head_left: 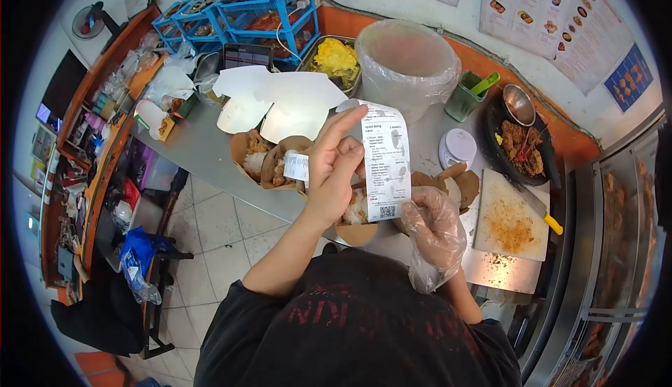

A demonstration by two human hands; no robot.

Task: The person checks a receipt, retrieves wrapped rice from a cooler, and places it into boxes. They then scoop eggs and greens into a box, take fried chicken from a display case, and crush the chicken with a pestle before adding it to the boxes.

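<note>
My left hand (334,170) is bare and holds a long white printed receipt (385,159) up in front of me, pinched at its top edge. My right hand (435,229) wears a clear plastic glove and touches the receipt's lower right corner. Under the receipt, on the steel counter (203,145), stand brown paper boxes of rice and fried food (269,159), one with a small white slip (296,166) stuck on it. Another filled box sits partly hidden behind my hands.
Open white box lids (280,100) lie behind the boxes. A tray of yellow food (336,59), a plastic-lined bucket (406,61), a green cup (467,96), a black pan of fried pieces (521,142) and a crumb-covered cutting board (511,222) with a yellow-handled knife (542,212) surround them. Blue crates (262,12) stand at the back.
</note>
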